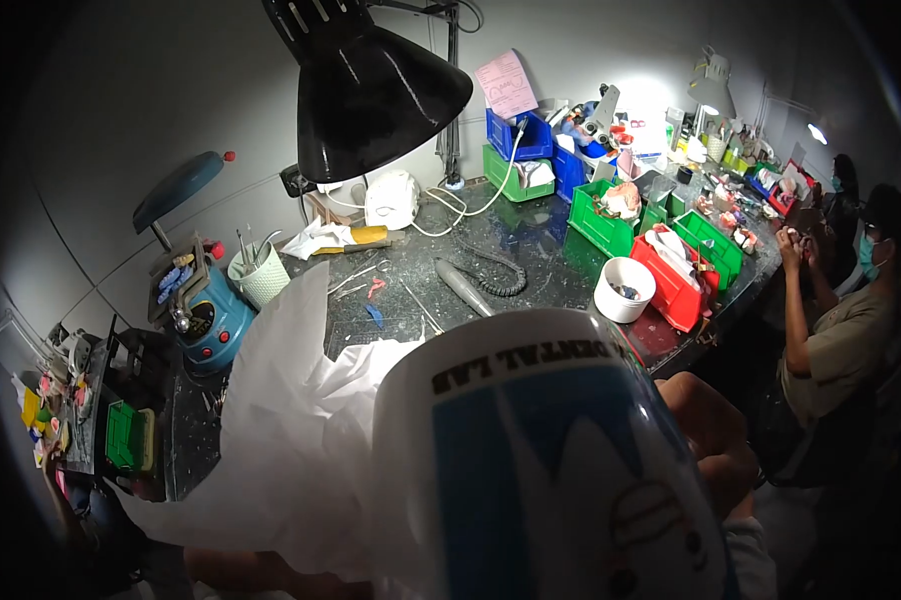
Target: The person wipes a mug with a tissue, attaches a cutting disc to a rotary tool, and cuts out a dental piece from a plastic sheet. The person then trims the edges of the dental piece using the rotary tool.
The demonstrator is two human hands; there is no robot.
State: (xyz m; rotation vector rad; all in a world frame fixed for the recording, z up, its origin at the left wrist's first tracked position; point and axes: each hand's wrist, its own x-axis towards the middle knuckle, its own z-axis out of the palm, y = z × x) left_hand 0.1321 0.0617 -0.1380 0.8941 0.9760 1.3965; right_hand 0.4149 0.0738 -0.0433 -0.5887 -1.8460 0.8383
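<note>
A large white and blue mug (541, 450) with "DENTAL LAB" lettering fills the lower middle, tilted and very close to the camera. My right hand (709, 440) is at its right side, its bent fingers against it and partly hidden behind it. Crumpled white paper (281, 440) spreads to the left of the mug. Part of my left arm shows at the bottom edge under the paper; the paper covers the fingers of my left hand, and what they hold is hidden.
The dark bench (371, 270) bears a grey handpiece (461, 288), a white round pot (626, 290), a red bin (669, 280), green and blue bins, a tool cup (261, 275) and a blue machine (216, 320). A black lamp (376, 100) hangs above. Co-workers sit right and far left.
</note>
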